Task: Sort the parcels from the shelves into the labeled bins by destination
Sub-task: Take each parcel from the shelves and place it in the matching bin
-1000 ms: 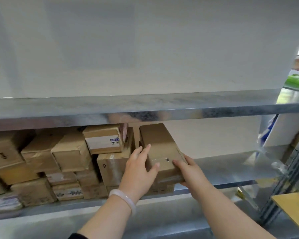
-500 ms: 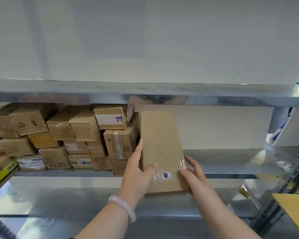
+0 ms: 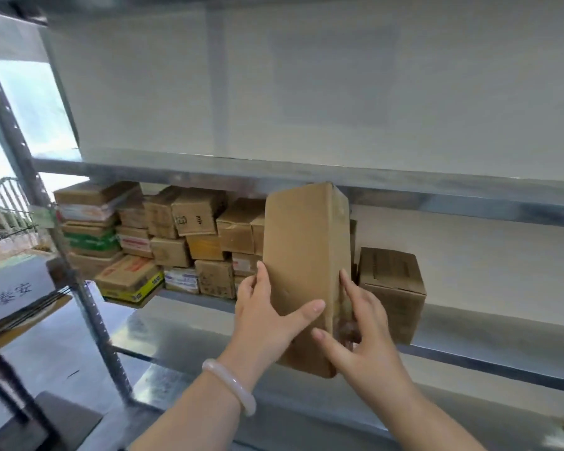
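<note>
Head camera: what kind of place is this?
Probably a parcel storeroom or sorting depot: metal shelving, stacked cardboard parcels on it, and a lettered sign at left.

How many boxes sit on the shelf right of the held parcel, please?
1: a brown box on the shelf beside the held parcel, which may hide others.

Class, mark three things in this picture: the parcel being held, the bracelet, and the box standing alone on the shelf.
parcel (image 3: 303,255): head view, its broad front face.
bracelet (image 3: 227,384): head view, the band's middle, on the left wrist.
lone box (image 3: 392,289): head view, its near side.
</note>
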A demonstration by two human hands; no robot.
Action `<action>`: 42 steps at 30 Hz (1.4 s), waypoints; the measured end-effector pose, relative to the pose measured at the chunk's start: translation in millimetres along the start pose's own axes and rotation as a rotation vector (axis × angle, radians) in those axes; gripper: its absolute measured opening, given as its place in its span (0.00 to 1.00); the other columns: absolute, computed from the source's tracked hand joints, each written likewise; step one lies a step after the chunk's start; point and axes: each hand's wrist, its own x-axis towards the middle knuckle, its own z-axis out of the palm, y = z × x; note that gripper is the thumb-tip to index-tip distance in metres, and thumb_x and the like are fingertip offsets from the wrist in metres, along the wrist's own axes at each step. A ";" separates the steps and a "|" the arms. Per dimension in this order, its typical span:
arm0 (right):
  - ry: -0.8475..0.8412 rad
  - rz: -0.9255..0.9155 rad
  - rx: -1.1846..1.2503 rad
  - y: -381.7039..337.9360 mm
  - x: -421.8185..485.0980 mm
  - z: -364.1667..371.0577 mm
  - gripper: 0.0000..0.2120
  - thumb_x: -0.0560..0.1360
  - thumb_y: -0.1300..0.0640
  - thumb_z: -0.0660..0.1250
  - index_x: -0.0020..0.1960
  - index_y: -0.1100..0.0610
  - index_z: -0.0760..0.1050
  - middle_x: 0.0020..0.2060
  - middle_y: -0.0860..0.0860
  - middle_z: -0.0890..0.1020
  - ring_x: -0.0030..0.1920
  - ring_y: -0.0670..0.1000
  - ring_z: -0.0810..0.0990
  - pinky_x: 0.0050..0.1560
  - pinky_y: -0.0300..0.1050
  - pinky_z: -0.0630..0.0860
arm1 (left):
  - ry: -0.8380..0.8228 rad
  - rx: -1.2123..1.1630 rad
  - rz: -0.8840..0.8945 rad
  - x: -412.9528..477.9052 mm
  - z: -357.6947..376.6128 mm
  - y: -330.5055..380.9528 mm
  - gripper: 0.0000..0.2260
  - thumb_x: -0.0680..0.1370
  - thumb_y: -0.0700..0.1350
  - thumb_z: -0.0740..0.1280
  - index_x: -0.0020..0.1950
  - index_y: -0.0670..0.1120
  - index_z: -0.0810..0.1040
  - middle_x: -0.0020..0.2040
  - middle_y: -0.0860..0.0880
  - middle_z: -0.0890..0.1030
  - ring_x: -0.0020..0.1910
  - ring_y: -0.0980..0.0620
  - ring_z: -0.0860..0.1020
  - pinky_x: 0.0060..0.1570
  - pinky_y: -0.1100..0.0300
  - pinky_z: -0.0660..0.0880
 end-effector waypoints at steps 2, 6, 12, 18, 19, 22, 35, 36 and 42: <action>-0.046 -0.050 -0.004 -14.8 4.7 28.5 0.34 0.74 0.44 0.70 0.70 0.24 0.55 0.67 0.30 0.55 0.69 0.37 0.60 0.71 0.50 0.68 | -0.004 -0.020 -0.032 0.4 -31.6 -9.5 0.59 0.57 0.69 0.69 0.79 0.59 0.37 0.77 0.56 0.47 0.76 0.48 0.55 0.73 0.47 0.61; -0.141 -0.105 0.085 -50.8 17.1 92.8 0.27 0.78 0.48 0.66 0.68 0.25 0.59 0.69 0.30 0.60 0.69 0.35 0.64 0.70 0.50 0.69 | 0.107 -0.207 -0.061 -0.6 -99.0 -53.2 0.57 0.57 0.68 0.77 0.77 0.66 0.46 0.73 0.53 0.60 0.70 0.51 0.65 0.69 0.48 0.67; -0.284 0.090 0.385 -96.6 51.3 190.1 0.31 0.66 0.30 0.68 0.62 0.18 0.55 0.68 0.40 0.67 0.68 0.46 0.70 0.69 0.57 0.69 | 0.097 -0.754 -0.015 -19.0 -203.1 -110.3 0.46 0.61 0.57 0.79 0.74 0.63 0.61 0.65 0.47 0.79 0.60 0.45 0.80 0.61 0.43 0.76; -0.527 0.164 0.557 -127.8 49.8 306.6 0.24 0.71 0.38 0.65 0.65 0.27 0.66 0.65 0.37 0.73 0.59 0.40 0.78 0.58 0.46 0.77 | 0.216 -0.830 -0.051 -41.8 -285.4 -161.1 0.20 0.75 0.51 0.67 0.67 0.57 0.75 0.60 0.48 0.83 0.59 0.46 0.81 0.61 0.45 0.76; -0.499 0.146 0.542 -131.9 49.6 323.6 0.24 0.69 0.37 0.67 0.64 0.26 0.67 0.65 0.39 0.73 0.60 0.41 0.77 0.59 0.45 0.77 | 0.277 -0.747 -0.047 -45.1 -299.2 -172.3 0.18 0.77 0.51 0.67 0.67 0.59 0.76 0.59 0.50 0.83 0.59 0.49 0.81 0.61 0.47 0.76; -0.416 0.006 0.344 -140.2 49.8 370.6 0.27 0.70 0.38 0.72 0.66 0.27 0.66 0.67 0.41 0.66 0.69 0.45 0.67 0.70 0.48 0.68 | 0.533 -0.480 -0.036 -54.7 -339.4 -203.9 0.16 0.79 0.47 0.68 0.62 0.66 0.77 0.58 0.56 0.83 0.55 0.56 0.81 0.55 0.55 0.78; -0.503 -0.384 0.029 -184.6 87.4 519.2 0.34 0.69 0.36 0.69 0.72 0.32 0.60 0.63 0.34 0.56 0.64 0.37 0.58 0.64 0.37 0.64 | 0.746 -0.341 -0.135 -46.3 -445.5 -271.7 0.34 0.72 0.43 0.76 0.72 0.63 0.65 0.60 0.59 0.78 0.55 0.57 0.79 0.44 0.66 0.78; -0.520 -0.392 0.063 -185.1 95.9 531.2 0.33 0.69 0.36 0.70 0.71 0.31 0.61 0.64 0.34 0.56 0.63 0.34 0.59 0.64 0.36 0.64 | 0.762 -0.373 -0.142 -41.7 -454.5 -276.0 0.33 0.72 0.43 0.76 0.71 0.63 0.66 0.60 0.58 0.78 0.55 0.56 0.80 0.45 0.64 0.78; -0.739 -0.371 0.206 -195.2 160.4 598.3 0.34 0.71 0.41 0.72 0.71 0.28 0.58 0.69 0.37 0.58 0.66 0.37 0.64 0.66 0.37 0.67 | 0.816 -0.493 -0.153 5.1 -507.4 -300.7 0.31 0.73 0.41 0.75 0.71 0.62 0.70 0.59 0.53 0.80 0.53 0.54 0.83 0.51 0.52 0.82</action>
